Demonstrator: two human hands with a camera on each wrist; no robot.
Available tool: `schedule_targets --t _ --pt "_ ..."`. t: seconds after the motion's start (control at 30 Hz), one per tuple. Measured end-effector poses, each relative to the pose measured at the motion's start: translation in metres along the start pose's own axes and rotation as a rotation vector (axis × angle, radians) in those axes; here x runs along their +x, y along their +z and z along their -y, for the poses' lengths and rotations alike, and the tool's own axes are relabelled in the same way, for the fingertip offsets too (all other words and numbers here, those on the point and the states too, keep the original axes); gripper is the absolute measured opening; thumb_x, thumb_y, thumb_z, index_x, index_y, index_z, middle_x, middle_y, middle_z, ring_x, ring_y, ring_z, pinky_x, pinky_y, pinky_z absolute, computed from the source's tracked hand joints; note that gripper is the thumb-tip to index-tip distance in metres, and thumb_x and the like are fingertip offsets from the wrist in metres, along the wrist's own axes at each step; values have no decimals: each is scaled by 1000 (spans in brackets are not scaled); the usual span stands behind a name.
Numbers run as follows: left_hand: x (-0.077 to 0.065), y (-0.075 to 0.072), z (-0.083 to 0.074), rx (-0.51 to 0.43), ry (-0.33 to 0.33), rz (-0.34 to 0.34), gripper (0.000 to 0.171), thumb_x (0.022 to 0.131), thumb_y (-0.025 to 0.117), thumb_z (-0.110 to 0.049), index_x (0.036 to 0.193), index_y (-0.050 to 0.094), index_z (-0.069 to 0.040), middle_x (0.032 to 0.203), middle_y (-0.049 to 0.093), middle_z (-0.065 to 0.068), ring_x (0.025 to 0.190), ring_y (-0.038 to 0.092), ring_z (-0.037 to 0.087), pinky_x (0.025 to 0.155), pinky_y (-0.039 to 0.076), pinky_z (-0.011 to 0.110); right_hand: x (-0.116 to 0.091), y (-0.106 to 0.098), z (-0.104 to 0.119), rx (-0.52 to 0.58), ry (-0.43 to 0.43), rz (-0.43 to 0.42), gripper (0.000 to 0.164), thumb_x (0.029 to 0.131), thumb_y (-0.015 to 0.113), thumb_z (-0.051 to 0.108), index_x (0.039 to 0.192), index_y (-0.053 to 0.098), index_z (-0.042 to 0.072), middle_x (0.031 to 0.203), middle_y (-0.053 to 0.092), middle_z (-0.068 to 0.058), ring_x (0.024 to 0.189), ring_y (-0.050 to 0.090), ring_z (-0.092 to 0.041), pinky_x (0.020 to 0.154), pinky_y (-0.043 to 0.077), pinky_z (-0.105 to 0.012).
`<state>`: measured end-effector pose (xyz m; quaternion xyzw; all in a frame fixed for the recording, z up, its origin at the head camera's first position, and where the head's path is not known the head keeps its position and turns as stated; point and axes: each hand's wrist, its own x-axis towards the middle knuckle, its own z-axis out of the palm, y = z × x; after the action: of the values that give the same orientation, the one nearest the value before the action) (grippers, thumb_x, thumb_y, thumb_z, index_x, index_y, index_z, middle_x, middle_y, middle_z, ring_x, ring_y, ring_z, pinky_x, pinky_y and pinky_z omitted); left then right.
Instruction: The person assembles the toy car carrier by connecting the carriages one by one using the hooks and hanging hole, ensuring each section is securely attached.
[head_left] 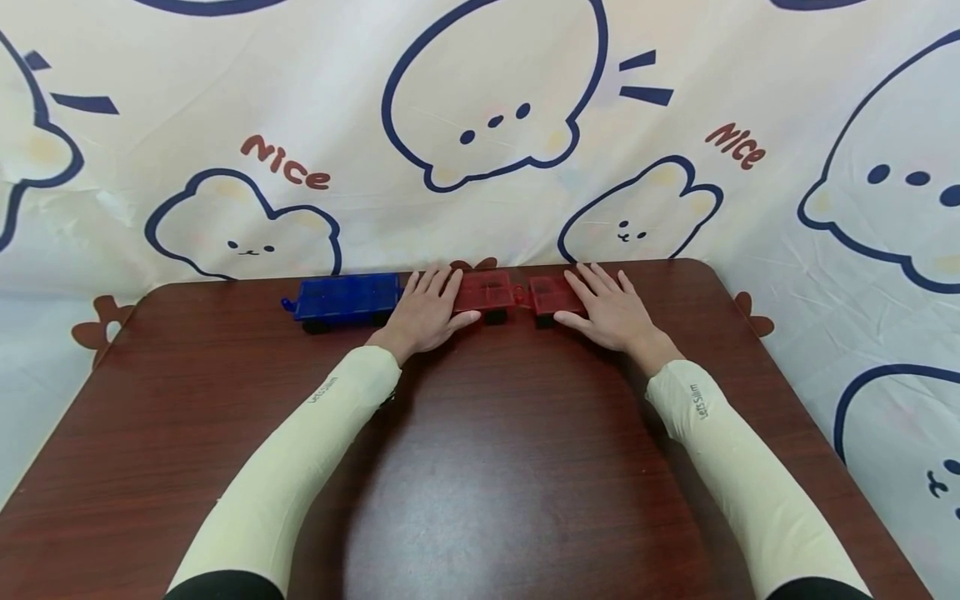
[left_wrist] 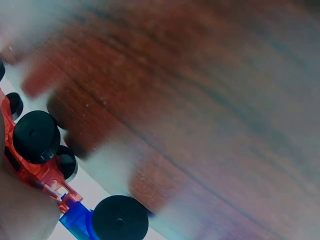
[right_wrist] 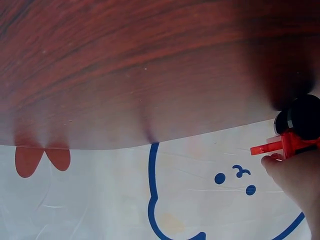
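A row of see-through toy train cars on black wheels stands along the table's far edge. At the left is the blue car (head_left: pixel 347 298), with a small hook on its outer end. My left hand (head_left: pixel 426 312) lies over the left part of the middle red car (head_left: pixel 486 290), fingers extended, thumb along its near side. A red coupling (head_left: pixel 520 294) bridges to the right red car (head_left: pixel 553 293), whose right end my right hand (head_left: pixel 611 312) covers with extended fingers. In the left wrist view, a red hitch (left_wrist: pixel 65 197) meets the blue car's end (left_wrist: pixel 77 220).
The dark brown wooden table (head_left: pixel 480 467) stretches toward me, its far edge just behind the cars. A white cloth (head_left: pixel 495 217) with cartoon animals hangs behind and at both sides. In the right wrist view, a red hitch (right_wrist: pixel 266 148) sticks out past the fingers.
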<state>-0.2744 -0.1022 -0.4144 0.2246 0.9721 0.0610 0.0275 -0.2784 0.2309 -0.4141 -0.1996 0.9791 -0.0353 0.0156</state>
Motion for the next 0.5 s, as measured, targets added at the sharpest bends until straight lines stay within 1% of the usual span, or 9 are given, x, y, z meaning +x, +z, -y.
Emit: schedule_targets --t 0.2,0.5 --pt "0 0 1 -28 3 -3 85 104 38 -61 162 14 -4 167 16 20 154 7 38 123 1 54 0 1 -1 -3 3 4 89 97 40 71 163 21 14 169 14 -14 155 6 -33 121 4 -61" --pt "0 -1 2 -65 17 -26 84 104 40 -58 162 16 -3 165 19 20 153 11 39 122 2 55 1 1 1 -12 19 3 89 97 39 71 164 20 15 168 15 -15 155 6 -34 120 6 -62"
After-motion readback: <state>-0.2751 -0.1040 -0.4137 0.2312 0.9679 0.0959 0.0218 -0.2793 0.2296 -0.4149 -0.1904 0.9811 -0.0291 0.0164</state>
